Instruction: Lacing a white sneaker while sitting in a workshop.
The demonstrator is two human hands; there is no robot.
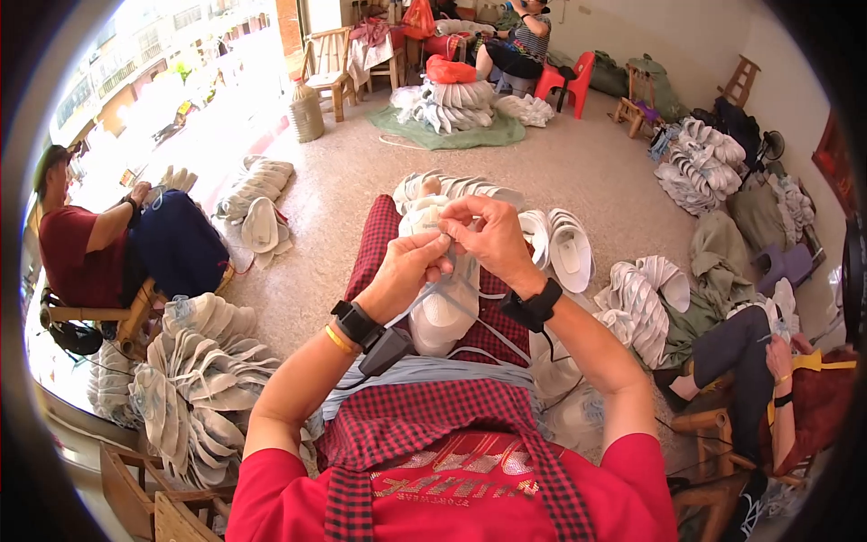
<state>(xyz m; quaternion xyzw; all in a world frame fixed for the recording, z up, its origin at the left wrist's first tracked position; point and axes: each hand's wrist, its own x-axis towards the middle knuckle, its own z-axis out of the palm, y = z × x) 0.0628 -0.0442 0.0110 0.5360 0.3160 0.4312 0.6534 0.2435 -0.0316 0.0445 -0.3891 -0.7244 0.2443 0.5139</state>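
Observation:
A white shoe (pixel 442 316) lies on my lap, its toe pointing toward me. Over its far part, my left hand (pixel 414 264) and my right hand (pixel 489 237) meet fingertip to fingertip, both closed in a pinch. A pale blue shoelace (pixel 401 316) trails from beneath my fingers and crosses the shoe; the bit between the fingertips is mostly hidden. More pale blue laces (pixel 424 371) are draped in a bundle across my waist, over the red-and-black checked apron (pixel 420 425).
Nested white shoe uppers (pixel 474 187) lie just beyond my knees, with white shoes (pixel 570 251) to their right. Heaped uppers (pixel 191 388) stand at my left, others (pixel 643 303) at my right. People sit left (pixel 95 226), right (pixel 781 388) and at the back (pixel 528 41).

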